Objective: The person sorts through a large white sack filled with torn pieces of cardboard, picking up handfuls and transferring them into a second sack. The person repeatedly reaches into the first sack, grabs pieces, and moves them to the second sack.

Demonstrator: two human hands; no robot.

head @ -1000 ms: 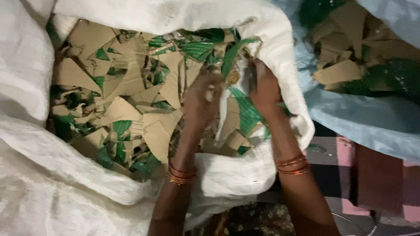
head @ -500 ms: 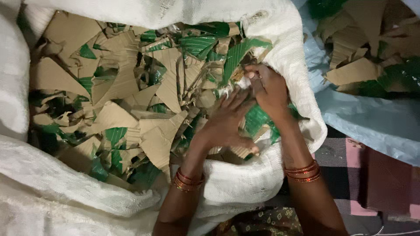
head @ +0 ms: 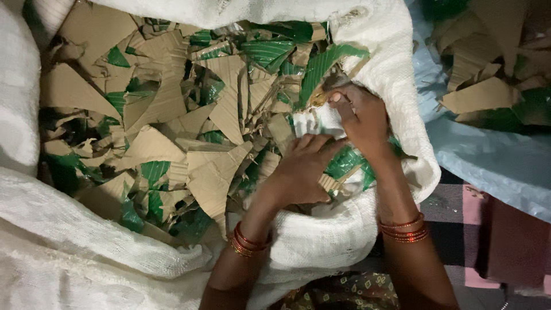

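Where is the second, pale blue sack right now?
The pale blue sack lies at the head view's right edge, beside the white woven sack, also holding cardboard scraps.

Two hands work here, the left hand and the right hand, each wrist wearing bangles. One white woven sack holds too many cardboard scraps to count; one pale blue sack lies beside it.

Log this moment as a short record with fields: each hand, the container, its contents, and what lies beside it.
left hand: pressed flat on the cardboard scraps, bangles at the wrist
right hand: fingers closed on a pale torn piece by the sack's rim
container: white woven sack, mouth rolled open
contents: brown and green cardboard scraps, loosely heaped
beside it: second pile of scraps on light blue sheeting, at right
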